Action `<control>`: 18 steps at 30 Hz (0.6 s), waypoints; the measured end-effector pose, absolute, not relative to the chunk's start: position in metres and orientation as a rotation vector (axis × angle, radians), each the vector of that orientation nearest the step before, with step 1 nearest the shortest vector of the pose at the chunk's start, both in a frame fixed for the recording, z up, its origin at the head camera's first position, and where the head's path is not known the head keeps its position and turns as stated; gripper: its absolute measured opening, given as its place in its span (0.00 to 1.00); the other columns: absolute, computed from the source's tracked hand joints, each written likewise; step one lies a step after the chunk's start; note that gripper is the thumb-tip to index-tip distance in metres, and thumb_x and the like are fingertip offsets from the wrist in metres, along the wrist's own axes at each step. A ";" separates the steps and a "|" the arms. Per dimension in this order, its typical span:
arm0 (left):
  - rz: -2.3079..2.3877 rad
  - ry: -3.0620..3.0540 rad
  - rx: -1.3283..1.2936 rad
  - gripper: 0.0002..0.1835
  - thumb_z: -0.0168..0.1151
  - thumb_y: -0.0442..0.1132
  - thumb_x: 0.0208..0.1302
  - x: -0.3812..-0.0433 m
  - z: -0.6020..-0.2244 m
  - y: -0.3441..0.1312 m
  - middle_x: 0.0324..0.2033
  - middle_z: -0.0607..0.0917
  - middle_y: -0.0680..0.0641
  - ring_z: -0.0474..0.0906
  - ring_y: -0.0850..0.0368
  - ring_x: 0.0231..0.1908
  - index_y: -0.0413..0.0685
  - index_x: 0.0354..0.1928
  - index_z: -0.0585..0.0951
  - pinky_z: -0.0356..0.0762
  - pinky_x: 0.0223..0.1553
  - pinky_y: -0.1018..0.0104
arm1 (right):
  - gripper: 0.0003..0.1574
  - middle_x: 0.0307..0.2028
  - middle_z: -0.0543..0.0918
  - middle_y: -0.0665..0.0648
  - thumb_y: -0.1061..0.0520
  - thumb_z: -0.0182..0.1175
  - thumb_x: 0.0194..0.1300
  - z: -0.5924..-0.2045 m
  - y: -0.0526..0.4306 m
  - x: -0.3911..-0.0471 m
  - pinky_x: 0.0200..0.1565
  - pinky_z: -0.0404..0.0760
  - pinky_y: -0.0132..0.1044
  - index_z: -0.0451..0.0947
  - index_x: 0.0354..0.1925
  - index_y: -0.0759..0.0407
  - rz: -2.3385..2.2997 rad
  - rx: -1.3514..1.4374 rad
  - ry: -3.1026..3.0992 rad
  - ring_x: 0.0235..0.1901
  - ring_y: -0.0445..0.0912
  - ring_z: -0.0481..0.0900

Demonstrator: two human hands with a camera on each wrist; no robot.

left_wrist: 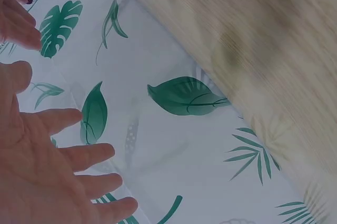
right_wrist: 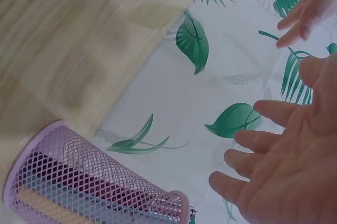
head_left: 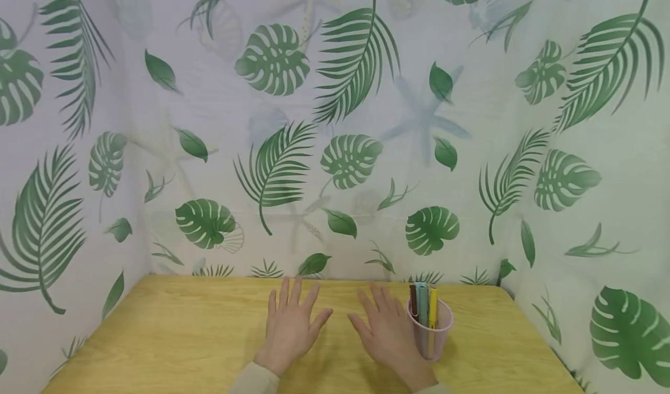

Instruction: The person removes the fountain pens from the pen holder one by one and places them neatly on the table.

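Observation:
My left hand [head_left: 289,330] is held out over the wooden table, palm down with its fingers straight and spread. Beside it, my right hand [head_left: 386,333] is spread the same way, thumbs facing each other across a gap. Neither one holds anything. Just right of the right hand stands a pink mesh pen cup [head_left: 438,339] with several pens, among them a yellow pen [head_left: 432,306] and a dark brown one. The right wrist view shows the pen cup [right_wrist: 105,174] close by, apart from the right hand's fingers [right_wrist: 253,145]. In the left wrist view, the left palm [left_wrist: 37,161] is bare.
The wooden table [head_left: 173,330] reaches back to a white curtain [head_left: 366,109] printed with green leaves, which also hangs along the left and right sides. The pen cup stands toward the table's right side.

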State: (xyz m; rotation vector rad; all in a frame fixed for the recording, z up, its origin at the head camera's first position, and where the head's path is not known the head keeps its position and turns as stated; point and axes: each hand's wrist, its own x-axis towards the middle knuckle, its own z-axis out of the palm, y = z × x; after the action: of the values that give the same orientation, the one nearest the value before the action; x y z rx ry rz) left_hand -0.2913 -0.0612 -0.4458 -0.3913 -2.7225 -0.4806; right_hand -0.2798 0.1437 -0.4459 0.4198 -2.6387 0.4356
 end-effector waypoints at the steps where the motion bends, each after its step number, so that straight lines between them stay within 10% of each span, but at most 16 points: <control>1: -0.474 -2.719 -0.390 0.33 0.45 0.64 0.71 -0.292 -0.446 -0.061 0.70 0.65 0.35 0.49 0.33 0.73 0.53 0.70 0.69 0.50 0.68 0.31 | 0.34 0.67 0.69 0.67 0.38 0.52 0.71 -0.445 0.145 -0.280 0.66 0.64 0.63 0.71 0.66 0.57 0.432 0.417 -2.630 0.68 0.64 0.64; 10: -0.438 -2.560 -0.397 0.28 0.49 0.61 0.72 -0.296 -0.443 -0.056 0.57 0.79 0.38 0.72 0.38 0.61 0.48 0.60 0.77 0.73 0.57 0.40 | 0.19 0.49 0.86 0.55 0.46 0.65 0.64 -0.438 0.155 -0.280 0.48 0.83 0.50 0.84 0.49 0.53 0.578 0.337 -2.472 0.50 0.53 0.83; 18: -0.684 -2.437 -0.423 0.19 0.58 0.54 0.69 -0.300 -0.441 -0.050 0.46 0.87 0.47 0.83 0.50 0.46 0.49 0.51 0.83 0.84 0.40 0.56 | 0.09 0.36 0.87 0.52 0.58 0.69 0.59 -0.433 0.175 -0.280 0.38 0.80 0.42 0.86 0.40 0.55 0.799 0.235 -2.222 0.37 0.47 0.80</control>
State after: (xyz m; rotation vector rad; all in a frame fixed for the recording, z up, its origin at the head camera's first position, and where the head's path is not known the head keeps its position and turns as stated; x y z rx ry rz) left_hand -0.2996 -0.0500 -0.4408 -0.4232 -2.4375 -0.6844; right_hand -0.2797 0.1754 -0.4334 0.2346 -2.2217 0.7990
